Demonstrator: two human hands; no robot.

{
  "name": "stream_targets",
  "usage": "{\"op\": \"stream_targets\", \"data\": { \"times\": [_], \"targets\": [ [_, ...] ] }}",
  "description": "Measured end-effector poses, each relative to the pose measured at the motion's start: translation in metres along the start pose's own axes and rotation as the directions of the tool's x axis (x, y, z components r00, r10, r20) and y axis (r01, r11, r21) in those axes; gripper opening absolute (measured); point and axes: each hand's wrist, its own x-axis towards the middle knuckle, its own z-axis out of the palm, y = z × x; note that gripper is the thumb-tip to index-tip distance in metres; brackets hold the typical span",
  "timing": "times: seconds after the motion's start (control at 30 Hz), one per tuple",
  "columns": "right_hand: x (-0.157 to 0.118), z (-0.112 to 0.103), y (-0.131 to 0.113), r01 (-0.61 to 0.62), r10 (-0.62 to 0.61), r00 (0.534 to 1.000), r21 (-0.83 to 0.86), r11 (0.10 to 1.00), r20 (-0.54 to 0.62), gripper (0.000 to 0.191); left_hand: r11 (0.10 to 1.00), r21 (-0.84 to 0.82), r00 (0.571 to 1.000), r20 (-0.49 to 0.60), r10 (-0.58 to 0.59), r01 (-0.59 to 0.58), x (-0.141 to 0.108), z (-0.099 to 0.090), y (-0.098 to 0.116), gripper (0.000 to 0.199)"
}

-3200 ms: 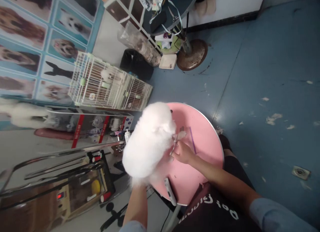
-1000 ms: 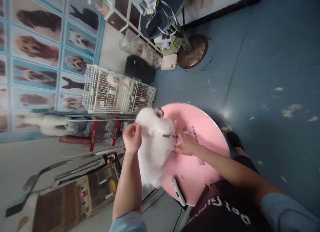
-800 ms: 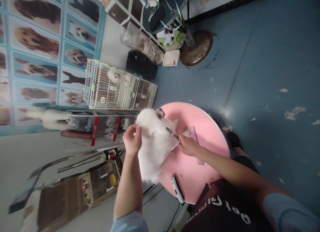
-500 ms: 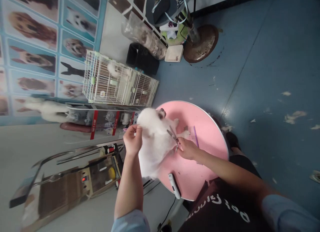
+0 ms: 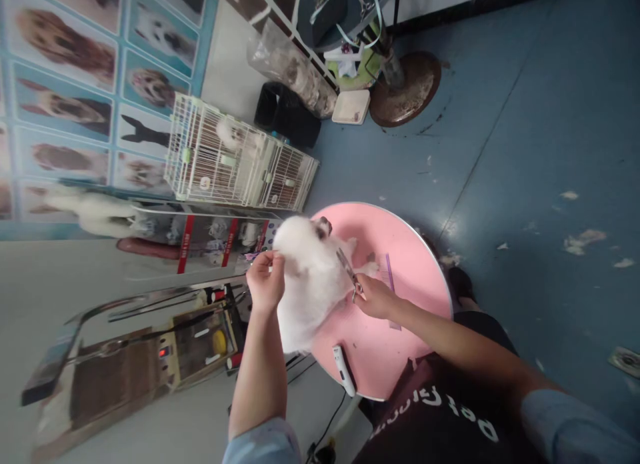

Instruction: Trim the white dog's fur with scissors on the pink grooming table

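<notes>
A fluffy white dog (image 5: 313,277) is on the round pink grooming table (image 5: 415,271), its dark-eyed face turned towards the table's far side. My left hand (image 5: 265,279) pinches fur at the edge of the dog's head between thumb and fingers. In my right hand (image 5: 375,297) are grooming scissors (image 5: 346,263), their blades lying close against the white coat at the dog's front. Beside that hand lies a purple-backed comb (image 5: 389,274), partly covered by my wrist. A white clipper (image 5: 344,371) rests at the table's near-left edge.
White wire cages (image 5: 240,157) stand against the wall, with a white animal inside one. A second table's round brown base (image 5: 407,87) is on the blue floor, near a shallow white tray (image 5: 351,107). Fur clumps (image 5: 583,241) lie on the floor at the right.
The scissors have turned slightly and their finger rings show more clearly. My left hand stays at the dog's head. The view has shifted a little.
</notes>
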Motion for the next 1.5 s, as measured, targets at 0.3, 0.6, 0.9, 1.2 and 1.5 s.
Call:
{"op": "stream_targets", "data": {
  "times": [0.3, 0.6, 0.9, 1.2, 1.5],
  "targets": [
    [-0.010, 0.012, -0.016, -0.042, 0.028, 0.995, -0.138, 0.990, -0.101, 0.033, 0.999, -0.040, 1.000, -0.015, -0.012, 0.011, -0.002, 0.000, 0.007, 0.023],
    [-0.015, 0.024, -0.025, -0.051, -0.021, 0.978, -0.333, 0.941, -0.209, 0.024, 0.999, -0.049, 1.000, -0.008, 0.005, -0.006, -0.002, 0.001, 0.009, 0.021],
    [-0.009, 0.027, -0.023, -0.071, -0.029, 0.967, -0.377, 0.923, -0.253, 0.024, 0.999, -0.032, 1.000, 0.000, -0.003, 0.003, -0.003, 0.001, 0.009, 0.022],
    [-0.012, 0.025, -0.024, -0.074, 0.008, 0.981, -0.331, 0.941, -0.195, 0.026, 0.999, -0.038, 1.000, -0.005, -0.011, 0.011, -0.005, -0.001, 0.009, 0.022],
    [-0.012, 0.026, -0.019, -0.050, -0.017, 0.980, -0.330, 0.943, -0.198, 0.023, 0.999, -0.008, 0.999, -0.013, -0.036, 0.036, -0.008, -0.002, 0.011, 0.024]
  ]
}}
